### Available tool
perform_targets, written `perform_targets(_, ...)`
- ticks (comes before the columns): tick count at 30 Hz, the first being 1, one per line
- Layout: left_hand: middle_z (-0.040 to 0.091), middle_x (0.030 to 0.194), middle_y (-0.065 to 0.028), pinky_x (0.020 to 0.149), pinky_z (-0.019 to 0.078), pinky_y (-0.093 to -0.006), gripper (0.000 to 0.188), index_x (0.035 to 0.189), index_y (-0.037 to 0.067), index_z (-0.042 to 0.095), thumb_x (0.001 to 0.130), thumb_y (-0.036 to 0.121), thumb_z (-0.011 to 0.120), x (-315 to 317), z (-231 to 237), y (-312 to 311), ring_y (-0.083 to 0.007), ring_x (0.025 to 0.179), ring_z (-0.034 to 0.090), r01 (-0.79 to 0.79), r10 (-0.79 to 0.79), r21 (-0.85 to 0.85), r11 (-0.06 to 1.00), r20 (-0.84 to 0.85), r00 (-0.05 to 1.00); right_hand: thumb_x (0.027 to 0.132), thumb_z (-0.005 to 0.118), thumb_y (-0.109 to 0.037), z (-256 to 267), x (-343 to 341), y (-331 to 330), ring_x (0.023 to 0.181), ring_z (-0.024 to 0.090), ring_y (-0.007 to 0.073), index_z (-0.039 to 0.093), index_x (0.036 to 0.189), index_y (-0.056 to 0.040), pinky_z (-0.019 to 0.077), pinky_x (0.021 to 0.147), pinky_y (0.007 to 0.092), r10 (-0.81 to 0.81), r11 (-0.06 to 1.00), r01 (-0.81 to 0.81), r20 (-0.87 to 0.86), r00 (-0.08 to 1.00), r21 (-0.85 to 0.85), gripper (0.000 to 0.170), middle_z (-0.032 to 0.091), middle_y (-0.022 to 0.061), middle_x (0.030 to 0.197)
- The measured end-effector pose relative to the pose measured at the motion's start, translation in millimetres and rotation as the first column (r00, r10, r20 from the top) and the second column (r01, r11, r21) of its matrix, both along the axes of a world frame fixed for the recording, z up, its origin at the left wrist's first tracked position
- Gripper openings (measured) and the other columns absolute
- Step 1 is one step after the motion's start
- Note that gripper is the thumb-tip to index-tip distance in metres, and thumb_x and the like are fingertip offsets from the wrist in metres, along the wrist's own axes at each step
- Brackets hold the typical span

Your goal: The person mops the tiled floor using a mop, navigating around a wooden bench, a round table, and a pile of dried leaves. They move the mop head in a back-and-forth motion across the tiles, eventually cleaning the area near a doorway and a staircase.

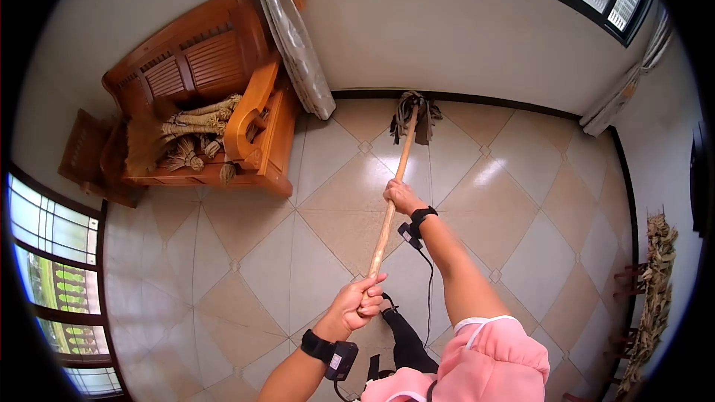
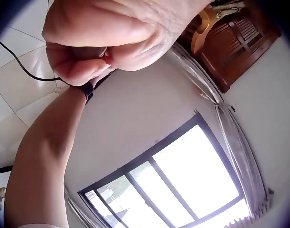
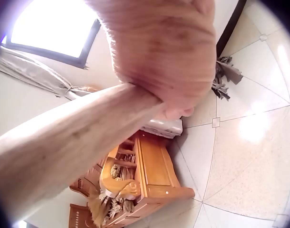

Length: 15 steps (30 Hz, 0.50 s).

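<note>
The label on the black left-wrist device is too small to read. The left hand grips the top of the pale wooden mop handle, the right hand lower down, arm extended. The grey cloth-strip mop head sits at the tiled floor's far edge, by the dark baseboard. The left wrist view shows the handle's round end within curled fingers.

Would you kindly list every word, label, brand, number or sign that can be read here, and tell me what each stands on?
No text can be read.
White label on the black device at the left wrist: too small to read.
Pale patch on the device at the right wrist: too small to tell whether it bears text.
Mop handle: no lettering visible.
</note>
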<state>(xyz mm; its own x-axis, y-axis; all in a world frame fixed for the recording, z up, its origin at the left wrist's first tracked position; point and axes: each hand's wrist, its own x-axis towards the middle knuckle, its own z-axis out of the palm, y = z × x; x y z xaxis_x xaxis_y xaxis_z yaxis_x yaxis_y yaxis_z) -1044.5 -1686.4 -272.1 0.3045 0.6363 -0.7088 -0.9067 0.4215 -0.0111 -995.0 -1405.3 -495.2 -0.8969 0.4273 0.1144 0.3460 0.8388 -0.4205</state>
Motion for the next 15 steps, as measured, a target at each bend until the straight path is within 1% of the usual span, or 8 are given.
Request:
perform_targets(3, 0.035, 0.059, 0.0027, 0.033, 0.0233, -0.0158, 0.022, 0.103, 0.004, 0.044, 0.089, 0.02, 0.045, -12.6, -14.0, -20.8, -0.0035, 0.04, 0.027, -0.03, 0.027, -0.048, 0.998, -0.06, 0.998, 0.068, 0.055, -0.011, -5.9, -17.7, -7.3, 0.095, 0.045, 0.0219, 0.056, 0.066, -0.0124, 0.0428, 0.064, 0.0467, 0.044, 0.998, -0.052, 0.152, 0.987, 0.046, 0.003, 0.049, 0.0037, 0.084)
perform_targets(4, 0.035, 0.059, 0.0029, 0.033, 0.0232, -0.0157, 0.023, 0.103, 0.004, 0.044, 0.089, 0.021, 0.045, -16.4, -12.8, -36.8, -0.0032, 0.04, 0.027, -0.025, 0.017, -0.074, 0.997, -0.107, 0.994, 0.069, 0.054, -0.01, -7.2, -23.0, -17.8, 0.095, 0.044, 0.0239, 0.056, 0.067, -0.0115, 0.0438, 0.068, 0.0475, 0.075, 0.997, -0.075, 0.182, 0.98, -0.008, 0.003, 0.05, 0.0053, 0.086)
perform_targets(7, 0.034, 0.059, 0.0038, 0.033, 0.0225, -0.0155, 0.025, 0.104, 0.004, 0.044, 0.089, 0.024, 0.045, -19.6, -2.0, -106.1, -0.0022, 0.041, 0.026, -0.01, -0.018, -0.164, 0.986, -0.17, 0.985, 0.068, 0.056, -0.01, -60.0, -38.5, -59.3, 0.095, 0.044, 0.0239, 0.056, 0.066, -0.0105, 0.0445, 0.07, 0.0454, 0.149, 0.987, -0.138, 0.162, 0.975, -0.079, 0.003, 0.05, 0.0061, 0.087)
perform_targets(8, 0.034, 0.059, 0.0038, 0.033, 0.0222, -0.0155, 0.026, 0.105, 0.004, 0.044, 0.089, 0.024, 0.045, -16.3, 5.9, -137.7, -0.0021, 0.041, 0.026, -0.004, -0.034, -0.198, 0.98, -0.185, 0.982, 0.068, 0.057, -0.01, -69.3, -40.5, -77.8, 0.094, 0.045, 0.0242, 0.059, 0.068, -0.0109, 0.0453, 0.072, 0.0409, 0.185, 0.983, -0.182, 0.19, 0.964, -0.036, 0.002, 0.051, 0.0055, 0.087)
perform_targets(11, 0.035, 0.06, 0.0029, 0.033, 0.0208, -0.0161, 0.026, 0.109, 0.004, 0.043, 0.089, 0.021, 0.044, 0.3, 37.0, -237.6, -0.0027, 0.041, 0.026, 0.02, -0.101, -0.318, 0.948, -0.241, 0.965, 0.068, 0.057, -0.012, -52.2, -37.2, -143.0, 0.093, 0.046, 0.0244, 0.062, 0.074, -0.0121, 0.0457, 0.072, 0.0365, 0.294, 0.95, -0.31, 0.381, 0.876, -0.019, 0.008, 0.052, 0.0048, 0.088)
perform_targets(12, 0.038, 0.061, 0.0025, 0.033, 0.0212, -0.016, 0.031, 0.113, 0.004, 0.042, 0.089, 0.022, 0.045, 8.7, 48.7, -271.4, -0.002, 0.041, 0.027, 0.023, -0.11, -0.351, 0.936, -0.228, 0.967, 0.069, 0.058, -0.011, -54.1, -35.5, -164.6, 0.093, 0.046, 0.026, 0.063, 0.079, -0.0118, 0.0465, 0.073, 0.0355, 0.377, 0.916, -0.4, 0.411, 0.83, -0.034, 0.012, 0.052, 0.0056, 0.092)
perform_targets(14, 0.037, 0.057, 0.0056, 0.034, 0.024, -0.0134, 0.031, 0.115, 0.008, 0.045, 0.088, 0.023, 0.046, 36.2, 96.0, -321.5, -0.0016, 0.041, 0.03, -0.038, -0.134, -0.412, 0.91, -0.38, 0.915, 0.069, 0.059, -0.009, -63.1, -28.8, -220.7, 0.094, 0.046, 0.0272, 0.063, 0.079, -0.0098, 0.0471, 0.074, 0.0367, 0.457, 0.885, -0.449, 0.417, 0.786, -0.124, 0.011, 0.052, 0.007, 0.095)
perform_targets(15, 0.038, 0.059, 0.0051, 0.035, 0.0244, -0.0133, 0.03, 0.114, 0.008, 0.046, 0.088, 0.023, 0.046, 57.6, 106.9, -360.5, -0.0016, 0.04, 0.03, -0.095, -0.111, -0.469, 0.878, -0.393, 0.913, 0.069, 0.059, -0.007, -51.2, -22.1, -252.3, 0.096, 0.045, 0.0289, 0.062, 0.081, -0.0082, 0.0478, 0.074, 0.038, 0.519, 0.852, -0.492, 0.423, 0.743, -0.18, 0.013, 0.051, 0.0081, 0.098)
